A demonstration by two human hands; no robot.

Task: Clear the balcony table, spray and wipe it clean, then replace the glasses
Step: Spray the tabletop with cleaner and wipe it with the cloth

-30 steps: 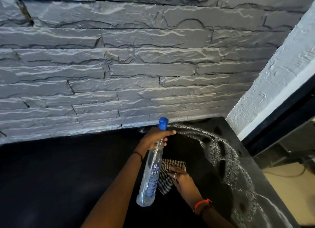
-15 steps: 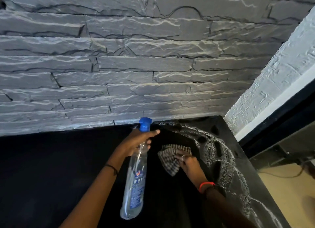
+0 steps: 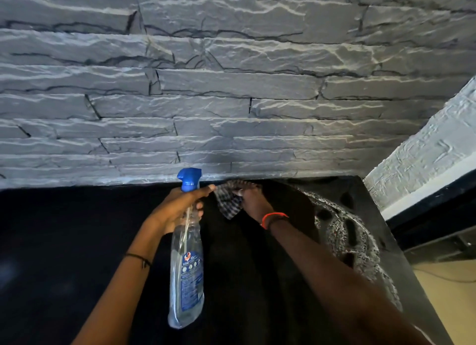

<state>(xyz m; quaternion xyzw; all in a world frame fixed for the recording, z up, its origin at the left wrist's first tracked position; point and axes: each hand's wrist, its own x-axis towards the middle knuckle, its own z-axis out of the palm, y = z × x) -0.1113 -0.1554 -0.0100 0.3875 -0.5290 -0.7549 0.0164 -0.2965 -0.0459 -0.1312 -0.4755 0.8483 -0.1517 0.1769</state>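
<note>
Hanging nearest the camera, the spray bottle [image 3: 186, 275] dangles from its neck above the dark desk [image 3: 51, 254]. It is clear plastic with a blue label. How much liquid it holds is hard to tell, so I judge it light to middling in weight and prone to swing. Its smooth wall would be slippery under wet fingers.

The sound place to hold it is where it is held. The left grip [image 3: 177, 208] is curled round the narrow neck just under the blue trigger head [image 3: 189, 179], with the forefinger stretched forward. A thin black thread [image 3: 139, 258] circles that wrist.

Just beyond and to the right, the checked cloth [image 3: 228, 203] lies on the desk close to its far edge. It looks soft and limp and is probably damp, so it will bunch and drag unless weight is spread over it. The right grip [image 3: 253, 200], with a red band [image 3: 273, 217] at the wrist, has its fingers laid flat on top of the cloth. They press it down rather than pinch it, which suits wiping.

Further right, arcs of white foam [image 3: 347, 231] lie on the desk's surface. That part looks sprayed but not yet wiped, and the wet top is likely slick. No glasses show anywhere in view.

Behind the desk's far edge rises a grey stone wall [image 3: 231, 87], and a white textured wall [image 3: 425, 164] meets it at the right.
</note>
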